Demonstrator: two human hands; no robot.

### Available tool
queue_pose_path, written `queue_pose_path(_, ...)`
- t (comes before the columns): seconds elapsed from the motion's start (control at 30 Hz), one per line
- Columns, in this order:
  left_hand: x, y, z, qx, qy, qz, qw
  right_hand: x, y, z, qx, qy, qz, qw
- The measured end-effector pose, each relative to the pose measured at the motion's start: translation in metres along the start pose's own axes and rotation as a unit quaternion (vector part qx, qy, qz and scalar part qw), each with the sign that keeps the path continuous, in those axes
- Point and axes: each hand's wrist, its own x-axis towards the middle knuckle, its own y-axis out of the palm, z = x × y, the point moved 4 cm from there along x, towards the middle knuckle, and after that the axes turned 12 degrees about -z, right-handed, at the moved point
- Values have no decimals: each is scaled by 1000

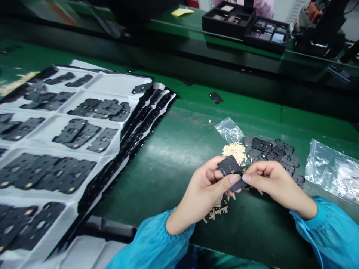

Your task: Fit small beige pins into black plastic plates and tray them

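Observation:
Between my two hands is a flat black plate point(228, 165) with small holes. My left hand point(206, 186) holds it from the left, thumb on top and fingers beneath. The fingertips of my right hand point(269, 181) are pinched at the plate's right edge; whether they also hold a small piece cannot be made out. Just behind the plate lies a heap of small cream pieces point(234, 150). More black plates point(276, 153) are piled behind my right hand. Cream scraps point(218, 210) lie on the green table below the held plate.
Stacked trays point(112, 80) with white lining and black plates fill the left side. A small clear bag point(229, 129) lies behind the heap, a larger one point(333, 170) at the right. A lone black plate point(215, 98) lies farther back. Black boxes point(228, 28) stand beyond, near a person in pink.

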Motion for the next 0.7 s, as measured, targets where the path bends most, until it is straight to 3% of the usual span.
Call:
queue_pose_path(0.13,-2,1,4,-46,-11,27,999,-1,11,-15,100,68,52,991)
queue_pose_path(0.23,-2,0,9,-82,-65,44,993,-3,20,-22,134,87,94,983)
queue_pose_path(0.33,-1,1,15,-107,-117,39,987,-4,18,-18,60,-11,51,997)
queue_pose_path(0.4,0,3,18,-131,-133,22,982,-6,12,-11,-43,-139,-20,989)
queue_pose_path(0.47,0,7,22,-159,-147,1,976,-13,8,-3,-175,-303,-93,932)
queue_pose_path(0.53,-1,12,25,-182,-161,-14,970,-22,8,2,-303,-440,-138,834)
queue_pose_path(0.6,-2,15,27,-196,-166,-26,966,-26,9,2,-386,-506,-157,755)
queue_pose_path(0.63,-2,16,28,-199,-166,-30,965,-26,9,1,-404,-514,-159,740)
queue_pose_path(0.7,-3,17,29,-194,-168,-34,966,-23,8,0,-395,-503,-148,755)
